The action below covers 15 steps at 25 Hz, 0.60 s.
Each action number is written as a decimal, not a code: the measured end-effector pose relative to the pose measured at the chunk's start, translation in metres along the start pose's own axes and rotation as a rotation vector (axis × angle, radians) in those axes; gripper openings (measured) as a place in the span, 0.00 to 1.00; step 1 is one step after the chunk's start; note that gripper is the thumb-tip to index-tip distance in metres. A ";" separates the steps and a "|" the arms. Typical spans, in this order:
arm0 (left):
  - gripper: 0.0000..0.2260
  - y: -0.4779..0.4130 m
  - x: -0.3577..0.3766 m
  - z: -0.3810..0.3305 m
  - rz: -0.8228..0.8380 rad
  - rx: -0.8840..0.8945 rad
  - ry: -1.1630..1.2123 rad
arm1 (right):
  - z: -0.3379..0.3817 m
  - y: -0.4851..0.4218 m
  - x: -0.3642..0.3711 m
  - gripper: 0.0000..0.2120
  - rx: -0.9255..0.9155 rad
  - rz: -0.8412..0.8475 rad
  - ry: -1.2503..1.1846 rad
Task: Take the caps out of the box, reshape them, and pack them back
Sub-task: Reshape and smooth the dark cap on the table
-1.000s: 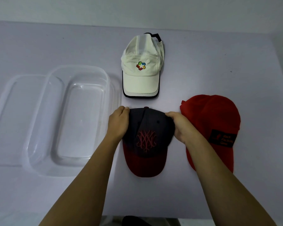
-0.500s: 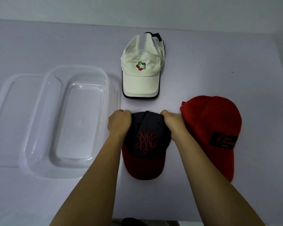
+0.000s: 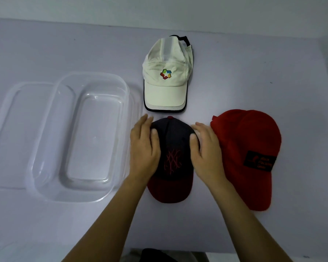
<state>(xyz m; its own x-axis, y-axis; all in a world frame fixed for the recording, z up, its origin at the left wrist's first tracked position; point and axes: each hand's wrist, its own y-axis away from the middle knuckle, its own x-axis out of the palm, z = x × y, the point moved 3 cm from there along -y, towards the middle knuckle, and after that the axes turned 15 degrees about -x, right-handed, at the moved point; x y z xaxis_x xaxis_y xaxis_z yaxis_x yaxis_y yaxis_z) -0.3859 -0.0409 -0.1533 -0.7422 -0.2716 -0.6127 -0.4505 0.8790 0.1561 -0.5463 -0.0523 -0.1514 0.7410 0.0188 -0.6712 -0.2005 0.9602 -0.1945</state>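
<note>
A dark navy cap (image 3: 173, 148) with a red brim and red embroidery lies on the table in front of me, brim toward me. My left hand (image 3: 144, 146) presses flat against its left side and my right hand (image 3: 206, 150) against its right side, thumbs on the crown. A white cap (image 3: 167, 72) with a coloured logo lies behind it. To the right lies a red cap (image 3: 246, 148) with a black patch. The clear plastic box (image 3: 80, 133) stands empty at the left.
The box's clear lid (image 3: 17, 129) lies partly under the box on its left side. The pale table (image 3: 64, 224) ends at a wall behind the white cap. A dark object (image 3: 155, 256) shows at the table's near edge.
Both hands have gone from gripping the back of the navy cap's crown with curled fingers to lying flat along its two sides. The cap's crown looks narrower and taller.
</note>
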 end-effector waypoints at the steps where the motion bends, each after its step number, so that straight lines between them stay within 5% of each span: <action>1: 0.19 0.010 0.004 0.003 0.016 0.068 -0.042 | 0.002 0.008 0.006 0.20 -0.089 0.039 0.046; 4: 0.23 0.013 0.018 0.019 0.077 0.141 -0.123 | -0.004 0.021 0.030 0.24 -0.164 0.160 0.079; 9: 0.23 0.003 0.021 0.036 0.103 0.337 -0.140 | -0.019 0.022 0.042 0.26 -0.205 0.090 0.127; 15: 0.23 0.005 0.015 0.032 0.000 0.321 -0.194 | -0.015 0.024 0.037 0.28 -0.196 0.034 0.077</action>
<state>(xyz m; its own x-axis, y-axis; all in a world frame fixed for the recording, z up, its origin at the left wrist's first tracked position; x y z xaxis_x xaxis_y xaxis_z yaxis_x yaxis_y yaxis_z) -0.3830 -0.0274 -0.1865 -0.6204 -0.2197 -0.7529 -0.2491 0.9654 -0.0765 -0.5333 -0.0326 -0.1913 0.6822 0.0223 -0.7308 -0.3511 0.8867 -0.3007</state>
